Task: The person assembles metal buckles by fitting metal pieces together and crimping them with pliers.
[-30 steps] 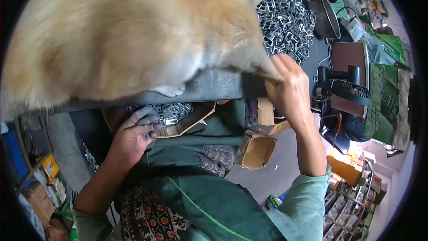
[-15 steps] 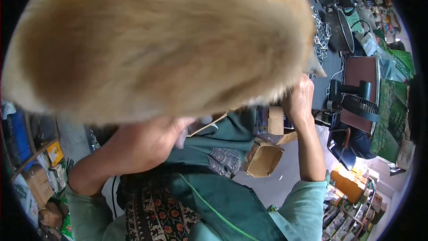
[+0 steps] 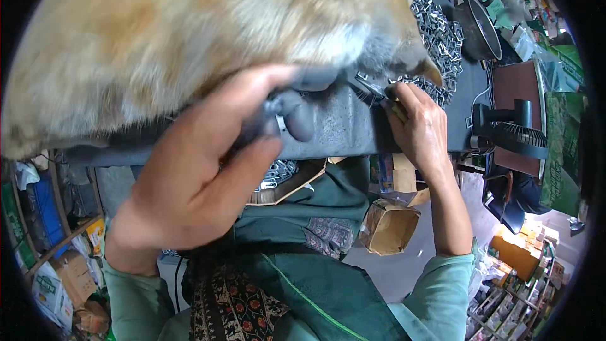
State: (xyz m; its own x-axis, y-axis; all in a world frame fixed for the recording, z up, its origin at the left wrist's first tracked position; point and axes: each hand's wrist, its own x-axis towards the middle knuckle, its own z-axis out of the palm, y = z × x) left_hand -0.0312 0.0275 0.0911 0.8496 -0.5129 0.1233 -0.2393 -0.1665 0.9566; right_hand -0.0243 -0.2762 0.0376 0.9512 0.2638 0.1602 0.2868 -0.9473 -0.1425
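Left hand had moved up in front of the cat, fingers half-curled, their hold unclear; right hand pinched a slim object above the desk, near its front edge.

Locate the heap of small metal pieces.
In the head view, the heap lies on the dark table at upper right, between the furry animal and the black pan.

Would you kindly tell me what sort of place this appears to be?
Probably a small workshop, perhaps in a shop or home: a heap of metal pieces on a dark table, and a crowded rack.
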